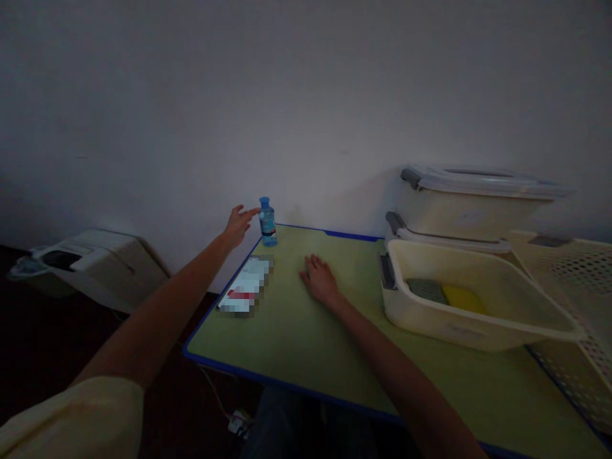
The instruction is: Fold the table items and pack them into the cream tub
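Note:
A clear blue bottle [268,224] with a blue cap stands upright at the far left corner of the green table [296,350]. My left hand [239,224] is beside it, fingers stretched towards its neck; the fingertips are at the bottle's left side, and I cannot tell whether they touch it. Palm down, my right hand [319,279] lies on the tabletop with its fingers spread and nothing in it. Between my arms, near the table's left edge, is a flat phone-like device [246,287] with a lit, partly blurred screen.
An open cream bin [478,328] on the right holds a grey-green item [425,291] and a yellow item [463,298]. Behind it are stacked lidded bins [468,210]. A perforated basket [574,274] is at far right. On the left floor stands a white container [105,261]; a power strip [239,422] lies below.

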`<action>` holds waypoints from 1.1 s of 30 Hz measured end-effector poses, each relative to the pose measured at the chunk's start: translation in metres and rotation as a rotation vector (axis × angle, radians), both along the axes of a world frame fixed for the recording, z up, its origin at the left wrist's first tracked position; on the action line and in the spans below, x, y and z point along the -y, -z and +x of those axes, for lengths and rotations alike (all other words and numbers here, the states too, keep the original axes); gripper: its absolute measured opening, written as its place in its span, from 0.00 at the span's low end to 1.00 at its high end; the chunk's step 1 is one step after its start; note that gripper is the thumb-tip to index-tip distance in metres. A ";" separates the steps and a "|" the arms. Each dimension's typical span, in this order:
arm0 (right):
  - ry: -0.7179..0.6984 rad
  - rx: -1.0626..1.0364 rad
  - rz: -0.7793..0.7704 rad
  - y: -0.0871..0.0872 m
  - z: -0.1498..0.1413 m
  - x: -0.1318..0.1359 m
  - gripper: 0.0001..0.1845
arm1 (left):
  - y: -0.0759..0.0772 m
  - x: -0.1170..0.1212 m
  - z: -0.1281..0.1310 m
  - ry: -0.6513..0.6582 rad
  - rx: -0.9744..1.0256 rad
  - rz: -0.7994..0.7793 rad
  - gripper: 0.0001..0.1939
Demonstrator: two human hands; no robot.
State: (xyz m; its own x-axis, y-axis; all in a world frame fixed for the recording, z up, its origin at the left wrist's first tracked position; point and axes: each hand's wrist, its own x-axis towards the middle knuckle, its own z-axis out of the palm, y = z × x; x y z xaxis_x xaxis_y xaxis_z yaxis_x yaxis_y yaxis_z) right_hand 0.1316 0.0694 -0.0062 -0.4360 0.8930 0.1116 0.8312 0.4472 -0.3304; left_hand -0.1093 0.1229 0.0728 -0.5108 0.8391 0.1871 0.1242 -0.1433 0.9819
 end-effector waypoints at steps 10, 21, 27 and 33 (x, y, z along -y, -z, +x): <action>0.002 0.012 0.053 0.005 0.000 0.000 0.28 | -0.003 -0.020 0.023 0.094 0.112 -0.030 0.19; -0.001 -0.003 0.072 0.005 0.000 -0.001 0.27 | 0.007 -0.041 0.032 0.112 0.106 0.083 0.19; 0.000 -0.040 0.065 0.004 0.000 -0.001 0.27 | 0.012 -0.045 0.030 0.133 0.098 0.111 0.17; 0.001 -0.042 0.061 0.006 0.000 -0.002 0.28 | 0.017 -0.051 0.027 0.123 0.086 0.157 0.21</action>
State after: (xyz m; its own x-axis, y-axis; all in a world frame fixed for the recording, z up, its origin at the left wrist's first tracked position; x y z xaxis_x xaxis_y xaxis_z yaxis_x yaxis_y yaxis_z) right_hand 0.1316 0.0717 -0.0119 -0.4293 0.8843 0.1835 0.8177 0.4668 -0.3369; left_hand -0.0825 0.1741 0.0563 -0.4257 0.8602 0.2808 0.0130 -0.3044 0.9524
